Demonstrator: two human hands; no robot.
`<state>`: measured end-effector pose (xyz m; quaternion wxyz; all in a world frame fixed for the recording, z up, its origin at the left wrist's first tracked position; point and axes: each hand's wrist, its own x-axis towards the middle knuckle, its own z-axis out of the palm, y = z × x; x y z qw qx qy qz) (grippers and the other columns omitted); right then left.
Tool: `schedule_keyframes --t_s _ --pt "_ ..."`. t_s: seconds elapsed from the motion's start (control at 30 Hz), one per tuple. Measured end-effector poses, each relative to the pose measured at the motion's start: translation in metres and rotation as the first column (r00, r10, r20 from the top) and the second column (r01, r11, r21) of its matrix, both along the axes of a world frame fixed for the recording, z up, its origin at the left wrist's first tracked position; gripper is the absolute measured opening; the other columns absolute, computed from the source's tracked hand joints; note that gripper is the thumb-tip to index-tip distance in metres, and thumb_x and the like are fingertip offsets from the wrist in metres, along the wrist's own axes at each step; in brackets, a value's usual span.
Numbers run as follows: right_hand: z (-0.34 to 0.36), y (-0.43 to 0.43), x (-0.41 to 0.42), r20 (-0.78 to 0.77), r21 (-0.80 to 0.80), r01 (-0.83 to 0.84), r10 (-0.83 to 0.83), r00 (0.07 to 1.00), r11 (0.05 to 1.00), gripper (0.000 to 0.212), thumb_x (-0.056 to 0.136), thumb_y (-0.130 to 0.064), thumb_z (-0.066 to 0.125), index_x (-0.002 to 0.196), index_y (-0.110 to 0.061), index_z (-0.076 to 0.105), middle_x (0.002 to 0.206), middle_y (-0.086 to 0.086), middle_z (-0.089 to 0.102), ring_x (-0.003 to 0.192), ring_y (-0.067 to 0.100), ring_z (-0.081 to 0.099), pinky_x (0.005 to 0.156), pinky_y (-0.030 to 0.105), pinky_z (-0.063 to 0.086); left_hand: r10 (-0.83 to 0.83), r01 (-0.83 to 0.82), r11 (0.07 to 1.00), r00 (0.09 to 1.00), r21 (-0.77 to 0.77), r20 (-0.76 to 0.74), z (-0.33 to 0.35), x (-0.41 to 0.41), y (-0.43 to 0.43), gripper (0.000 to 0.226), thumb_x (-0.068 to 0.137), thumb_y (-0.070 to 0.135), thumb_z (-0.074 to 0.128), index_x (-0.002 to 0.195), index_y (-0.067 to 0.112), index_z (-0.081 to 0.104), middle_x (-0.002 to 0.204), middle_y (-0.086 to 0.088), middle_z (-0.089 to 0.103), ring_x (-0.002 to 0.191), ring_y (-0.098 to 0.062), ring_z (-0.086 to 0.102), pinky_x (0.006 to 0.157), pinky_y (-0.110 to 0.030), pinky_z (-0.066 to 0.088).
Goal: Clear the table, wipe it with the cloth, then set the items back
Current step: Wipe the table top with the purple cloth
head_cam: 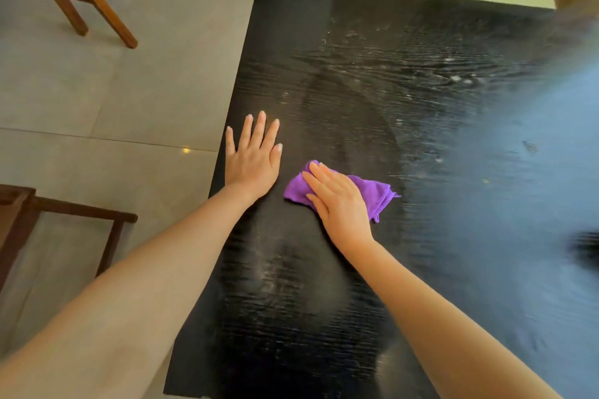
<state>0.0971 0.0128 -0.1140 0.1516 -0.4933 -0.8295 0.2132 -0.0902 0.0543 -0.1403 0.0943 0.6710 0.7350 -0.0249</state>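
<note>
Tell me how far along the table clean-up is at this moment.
Clearing looks done: nothing but the cloth lies on the visible black wood-grain table. Wiping is in hand: the right hand presses the folded purple microfibre cloth flat near the table's left edge, while the left hand rests open beside it. White specks remain farther across. Setting items back is still to do; none are in view.

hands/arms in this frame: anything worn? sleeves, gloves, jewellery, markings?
Nothing worn that shows. The left hand and right hand are bare: no gloves, and no rings visible on the fingers. Both forearms are bare to the frame edge, with no sleeve, watch or bracelet. Nails are short and look unpainted. No markings visible.
</note>
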Motion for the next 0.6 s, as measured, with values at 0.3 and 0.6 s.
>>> schedule_keyframes --t_s 0.3,0.6 --pt "0.018 -0.013 0.026 0.238 -0.015 0.154 -0.146 0.960 0.988 0.048 0.098 -0.029 0.040 0.143 -0.011 0.035 0.153 0.007 0.034 0.143 0.023 0.027 0.117 0.037 0.014 -0.140 0.146 0.989 0.922 0.010 0.362 0.039 0.032 -0.002 0.041 0.098 0.031 0.036 0.131 0.014 0.052 0.149 -0.009 0.038 0.141 -0.024 0.028 0.115 -0.039 0.018" --pt "0.012 -0.040 0.044 0.232 0.058 0.447 -0.448 0.864 0.892 0.030 0.087 -0.033 0.058 0.110 -0.012 0.058 0.119 0.006 0.057 0.117 0.029 0.043 0.098 0.036 0.027 -0.304 0.248 0.951 0.855 0.184 0.420 0.049 0.061 -0.033 0.017 0.088 0.027 0.059 0.094 0.012 0.055 0.097 -0.003 0.060 0.096 -0.019 0.051 0.077 -0.028 0.041"
